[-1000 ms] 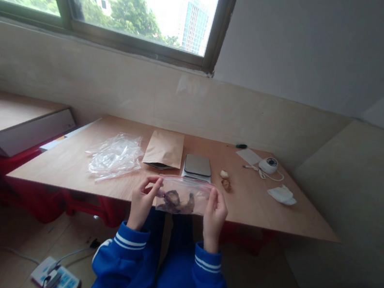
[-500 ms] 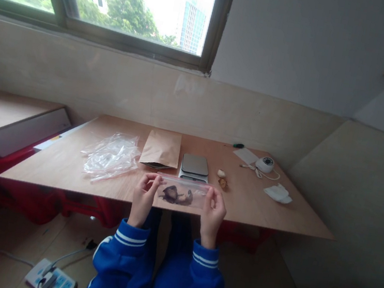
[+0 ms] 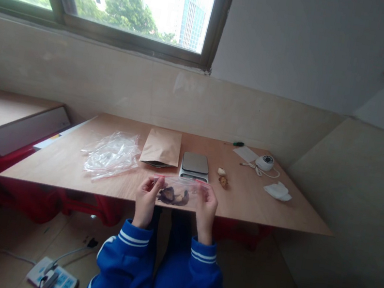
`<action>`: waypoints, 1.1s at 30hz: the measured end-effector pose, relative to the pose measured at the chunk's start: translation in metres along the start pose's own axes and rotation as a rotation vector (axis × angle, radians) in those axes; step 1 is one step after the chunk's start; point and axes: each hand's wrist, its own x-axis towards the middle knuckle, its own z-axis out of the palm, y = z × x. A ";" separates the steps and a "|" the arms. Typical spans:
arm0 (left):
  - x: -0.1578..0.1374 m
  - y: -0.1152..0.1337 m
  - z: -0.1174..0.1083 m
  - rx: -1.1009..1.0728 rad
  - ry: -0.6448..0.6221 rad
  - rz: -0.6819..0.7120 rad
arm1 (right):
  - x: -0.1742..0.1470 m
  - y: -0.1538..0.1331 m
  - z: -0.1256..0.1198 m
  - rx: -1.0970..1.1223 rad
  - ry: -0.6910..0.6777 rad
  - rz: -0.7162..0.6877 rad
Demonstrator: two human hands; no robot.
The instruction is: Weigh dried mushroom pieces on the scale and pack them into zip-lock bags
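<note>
A clear zip-lock bag point(image 3: 193, 198) with a red strip along its top is stretched between my two hands, above the table's front edge. Inside it lie dark and pale dried pieces point(image 3: 173, 195), perhaps dried mushroom; the kind is hard to tell. My left hand point(image 3: 147, 199) pinches the bag's upper left corner between thumb and fingers. At the upper right end, my right hand point(image 3: 206, 210) pinches it too. Just beyond the bag sits a small kitchen scale point(image 3: 195, 163). Beside the scale, to the right, are a pale lump point(image 3: 221, 172) and a brown piece point(image 3: 223, 182).
A brown paper pouch point(image 3: 162, 148) lies left of the scale, its mouth toward me. Farther left is a heap of clear plastic bags point(image 3: 112, 155). On the right are a white camera point(image 3: 264, 163) with a cable, and a crumpled tissue point(image 3: 278, 191). A power strip point(image 3: 53, 278) rests on the floor.
My right hand has moved left, closer to my left hand, which has shifted slightly right. The bag between them is less taut. Both hands still hold it.
</note>
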 end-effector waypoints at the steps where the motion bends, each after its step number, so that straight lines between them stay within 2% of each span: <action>1: 0.001 0.000 -0.001 -0.006 0.012 0.003 | 0.000 0.001 0.000 0.002 -0.022 -0.001; 7: 0.006 -0.001 -0.007 -0.038 0.028 -0.020 | 0.002 0.009 -0.001 -0.018 -0.072 -0.003; 11: 0.007 0.001 -0.009 0.021 -0.077 -0.043 | 0.000 0.010 -0.001 -0.019 0.008 0.020; 15: 0.006 0.004 -0.009 0.061 -0.150 -0.058 | -0.001 0.008 0.000 -0.046 0.061 -0.018; 22: 0.006 0.008 -0.012 0.182 -0.124 -0.007 | 0.002 0.009 -0.005 -0.056 0.006 -0.034; 33: 0.007 0.012 -0.013 0.205 -0.129 0.022 | 0.004 0.010 -0.009 -0.060 -0.018 -0.031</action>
